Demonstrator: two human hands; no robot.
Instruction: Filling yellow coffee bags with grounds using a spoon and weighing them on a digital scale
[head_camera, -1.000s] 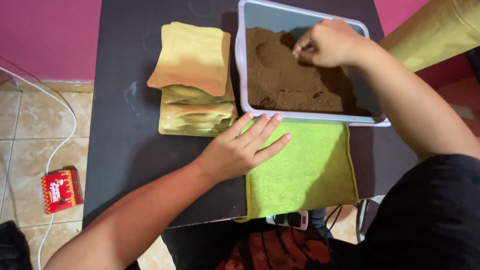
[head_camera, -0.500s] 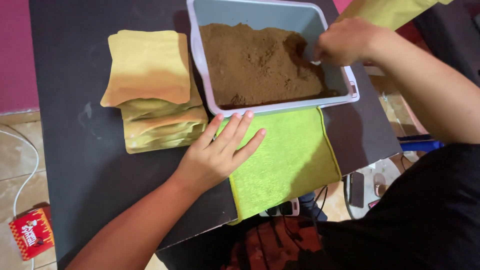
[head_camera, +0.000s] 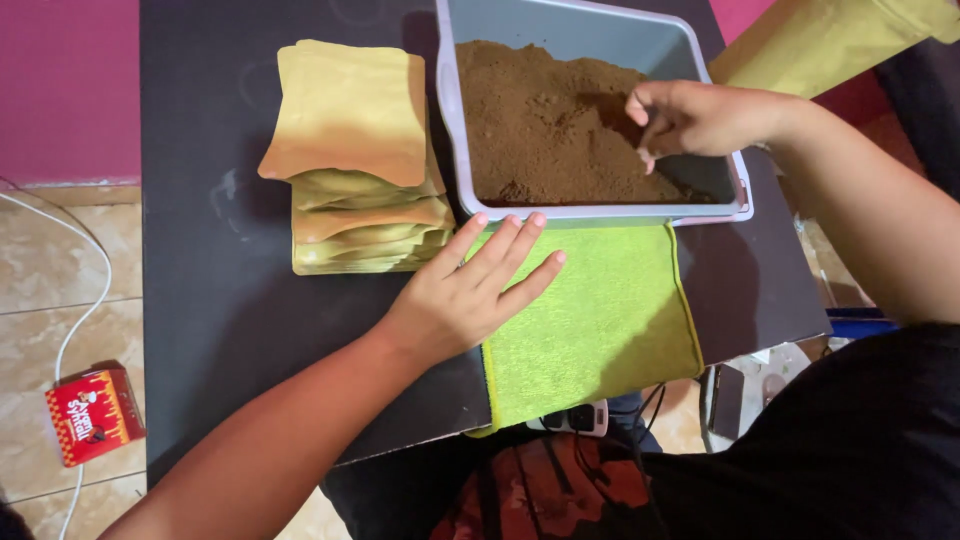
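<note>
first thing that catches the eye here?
The grey tub heaped with brown powder at the table's far edge, the right hand dipped into it. Next, the bright green cloth in front of it under the flat left hand, and the stack of gold pouches to the left.

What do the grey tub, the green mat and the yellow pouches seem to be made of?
Grey tub: smooth moulded plastic, judging by its rounded rim. Green mat: fuzzy cloth with stitched edging, likely microfibre. Yellow pouches: matte, slightly curling sheets, perhaps paper or foil laminate; the picture leaves it open.
</note>
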